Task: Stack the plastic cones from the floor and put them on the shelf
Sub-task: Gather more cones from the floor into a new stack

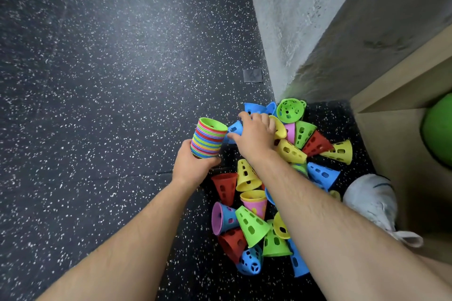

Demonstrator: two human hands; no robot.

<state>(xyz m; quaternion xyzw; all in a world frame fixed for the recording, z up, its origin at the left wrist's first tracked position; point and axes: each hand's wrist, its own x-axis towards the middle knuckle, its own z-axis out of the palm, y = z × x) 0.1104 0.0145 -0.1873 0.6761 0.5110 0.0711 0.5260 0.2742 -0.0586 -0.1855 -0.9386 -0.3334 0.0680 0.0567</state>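
Observation:
My left hand grips a tall stack of nested coloured cones from below, its open green rim tilted up and to the right. My right hand reaches over the heap and grips a blue cone right beside the stack's rim. Several loose perforated cones lie in a pile on the floor: red, yellow, green, blue and pink, most tipped on their sides. The right forearm covers the middle of the pile.
The black speckled rubber floor stretches to the left. A grey concrete wall corner rises behind the pile. At the right stands a wooden shelf with a green ball inside. My white shoe rests beside the cones.

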